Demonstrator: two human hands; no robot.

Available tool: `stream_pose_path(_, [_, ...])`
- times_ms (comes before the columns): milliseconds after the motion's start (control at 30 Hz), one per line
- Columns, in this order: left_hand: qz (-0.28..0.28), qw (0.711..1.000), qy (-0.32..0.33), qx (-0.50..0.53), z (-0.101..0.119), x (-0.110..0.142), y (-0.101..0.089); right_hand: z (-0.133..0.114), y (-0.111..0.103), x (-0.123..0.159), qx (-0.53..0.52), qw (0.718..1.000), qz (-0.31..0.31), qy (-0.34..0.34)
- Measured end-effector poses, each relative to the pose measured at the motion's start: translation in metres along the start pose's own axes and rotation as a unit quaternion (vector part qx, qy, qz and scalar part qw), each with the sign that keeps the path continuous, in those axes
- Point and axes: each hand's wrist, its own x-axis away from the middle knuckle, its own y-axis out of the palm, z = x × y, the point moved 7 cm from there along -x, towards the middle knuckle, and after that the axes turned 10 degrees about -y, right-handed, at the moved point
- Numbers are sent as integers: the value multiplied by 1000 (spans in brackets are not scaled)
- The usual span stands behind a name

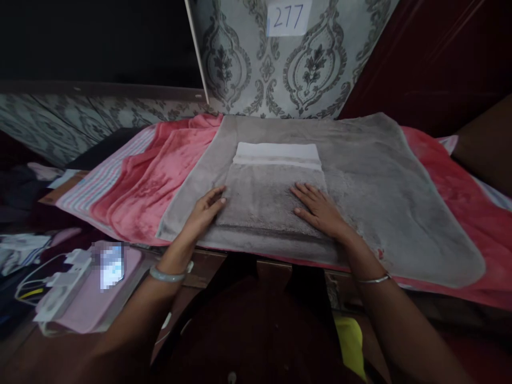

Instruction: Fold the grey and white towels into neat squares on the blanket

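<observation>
A folded grey plush cloth [264,197] with a white band [278,152] along its far edge lies in front of me. Under it spreads a larger grey blanket [384,197]. My right hand [318,208] rests flat on the right part of the folded cloth, its fingers spread. At the left edge of the same cloth is my left hand [206,210], fingers slightly bent and thumb apart, with nothing held in it. A bracelet circles each wrist.
Pink-red blankets [160,176] and a striped sheet [88,186] lie beneath the grey blanket. To the lower left, a power strip [60,293] and a lit phone [112,269] sit on a pink surface. A dark screen [96,42] stands behind, left of a paper marked 277 [288,18].
</observation>
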Motion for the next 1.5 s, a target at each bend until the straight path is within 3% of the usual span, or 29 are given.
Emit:
stream_pose_path(100, [-1, 998, -27, 52, 0, 19, -2, 1, 0, 1, -2, 1000, 11, -3])
stream_pose_path(233, [-12, 999, -33, 29, 5, 32, 2, 1, 0, 1, 0, 1000, 21, -4])
stream_pose_path(567, [60, 985, -39, 157, 17, 40, 14, -1, -2, 0, 3, 1000, 13, 3])
stream_pose_path(900, [32, 981, -53, 187, 17, 41, 15, -5, -10, -2, -8, 1000, 14, 16])
stream_pose_path(1000, [25, 976, -56, 210, 19, 39, 17, -36, -26, -9, -33, 999, 41, -5])
stream_pose_path(1100, [19, 974, -40, 223, 31, 34, 22, -92, -38, -25, -69, 992, 68, -85])
stream_pose_path(1167, [14, 975, -12, 219, 45, 29, 25, -120, -35, -38, -80, 989, 71, -99])
stream_pose_path(1233, [7, 979, 17, 201, 57, 23, 29, -128, -27, -50, -93, 989, 84, -80])
stream_pose_path(1367, [22, 990, 65, 125, 61, 21, 33, -98, -12, -63, -215, 965, 152, -7])
stream_pose_path(1500, [64, 985, 141, -78, 51, 38, 43, -60, 0, -56, -420, 879, 211, 85])
